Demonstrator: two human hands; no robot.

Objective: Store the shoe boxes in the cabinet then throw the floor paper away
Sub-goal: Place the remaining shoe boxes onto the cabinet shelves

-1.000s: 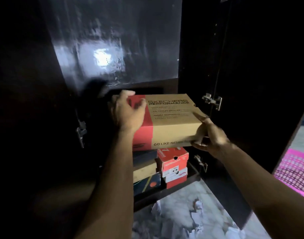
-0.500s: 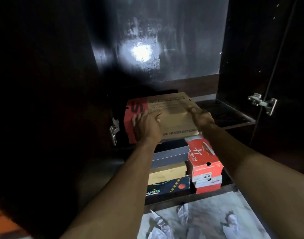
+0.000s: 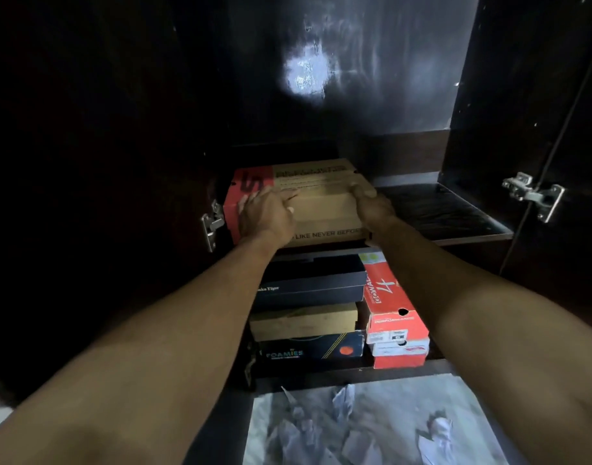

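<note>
A tan and red shoe box (image 3: 321, 209) lies on the dark cabinet's upper shelf (image 3: 438, 209), at its left side. My left hand (image 3: 264, 213) rests palm down on the lid near the red end, fingers spread. My right hand (image 3: 371, 206) grips the box's right top edge with curled fingers. Below, on the lower shelf, a black box (image 3: 311, 283), a tan box (image 3: 304, 322) and a dark Foamies box (image 3: 311, 350) are stacked, beside two stacked red and white boxes (image 3: 388, 297). Crumpled white paper (image 3: 343, 401) lies on the pale floor in front.
The cabinet doors stand open, with metal hinges at the left (image 3: 212, 223) and right (image 3: 532, 196). The upper shelf's right half holds nothing. More paper scraps (image 3: 435, 431) are scattered on the floor at the lower right. The interior is very dark.
The tan and red box went from held in the air to lying on the upper shelf. Both hands followed it inward; my left now lies flat on the lid.
</note>
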